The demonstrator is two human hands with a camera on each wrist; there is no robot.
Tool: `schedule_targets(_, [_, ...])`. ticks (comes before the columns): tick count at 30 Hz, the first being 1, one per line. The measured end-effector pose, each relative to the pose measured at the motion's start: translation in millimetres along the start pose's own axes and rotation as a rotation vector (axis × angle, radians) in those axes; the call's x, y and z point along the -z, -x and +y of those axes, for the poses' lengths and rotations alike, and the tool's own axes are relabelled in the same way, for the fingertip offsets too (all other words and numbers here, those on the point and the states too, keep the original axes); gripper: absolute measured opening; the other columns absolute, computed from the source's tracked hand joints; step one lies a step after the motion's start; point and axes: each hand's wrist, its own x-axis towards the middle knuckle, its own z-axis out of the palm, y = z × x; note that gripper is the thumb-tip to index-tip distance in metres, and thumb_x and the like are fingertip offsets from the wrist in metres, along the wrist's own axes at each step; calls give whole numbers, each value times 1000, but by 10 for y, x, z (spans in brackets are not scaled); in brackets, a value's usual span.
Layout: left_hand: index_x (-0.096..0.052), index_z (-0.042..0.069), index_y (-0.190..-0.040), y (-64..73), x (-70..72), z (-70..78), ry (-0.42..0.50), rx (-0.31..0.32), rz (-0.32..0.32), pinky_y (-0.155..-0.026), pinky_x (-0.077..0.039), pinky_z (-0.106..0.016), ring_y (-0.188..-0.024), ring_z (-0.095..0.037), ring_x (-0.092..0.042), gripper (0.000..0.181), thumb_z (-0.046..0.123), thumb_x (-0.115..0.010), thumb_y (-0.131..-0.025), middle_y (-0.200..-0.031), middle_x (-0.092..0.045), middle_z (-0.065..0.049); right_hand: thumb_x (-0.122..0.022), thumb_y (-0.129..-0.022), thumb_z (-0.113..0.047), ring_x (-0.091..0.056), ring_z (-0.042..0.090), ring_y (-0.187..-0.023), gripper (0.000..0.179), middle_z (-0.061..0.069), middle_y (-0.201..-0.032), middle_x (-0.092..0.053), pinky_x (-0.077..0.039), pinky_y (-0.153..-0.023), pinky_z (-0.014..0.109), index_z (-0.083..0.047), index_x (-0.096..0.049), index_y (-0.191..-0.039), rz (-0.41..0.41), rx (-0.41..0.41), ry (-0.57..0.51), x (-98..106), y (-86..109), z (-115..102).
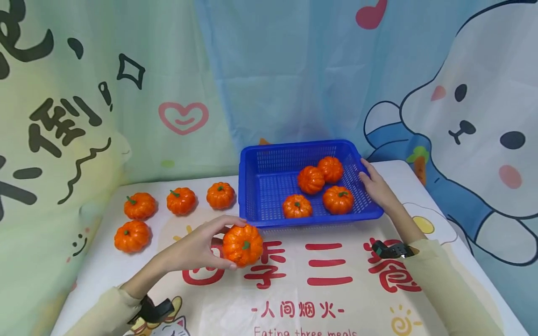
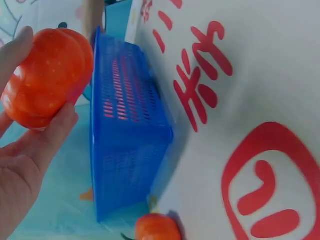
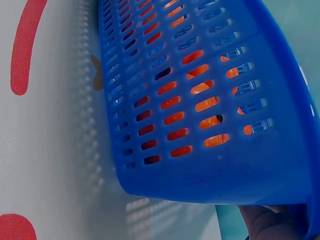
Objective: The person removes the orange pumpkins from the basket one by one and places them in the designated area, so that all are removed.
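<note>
My left hand (image 1: pixel 206 245) holds a small orange pumpkin (image 1: pixel 242 246) with a green stem, thumb and fingers around its side, just in front of the basket's near left corner. In the left wrist view the same pumpkin (image 2: pixel 50 77) sits in the fingers, beside the basket wall (image 2: pixel 125 95). My right hand (image 1: pixel 378 186) grips the right rim of the blue plastic basket (image 1: pixel 269 186). Several pumpkins (image 1: pixel 338 199) lie in the basket's right half. From the right wrist, part of the hand (image 3: pixel 272 222) shows below the rim; most of it is hidden.
Several more pumpkins (image 1: pixel 180 201) stand on the table's left side, one of them (image 1: pixel 220 195) close to the basket's left wall. A printed cloth (image 1: pixel 328 298) covers the table. Behind it hangs a patterned curtain (image 1: pixel 286 84). A thin cable (image 1: pixel 437 212) lies at the right.
</note>
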Motion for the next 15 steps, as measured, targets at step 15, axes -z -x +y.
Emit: schedule_targets(15, [-41, 20, -130, 368, 76, -336, -27, 159, 220, -87, -57, -27, -113, -30, -59, 75, 26, -87, -71, -133, -53, -5, -20, -106, -35, -6, 51, -146, 59, 25, -161, -1, -8, -115, 69, -13, 3, -156, -2, 16, -5, -9, 4, -13])
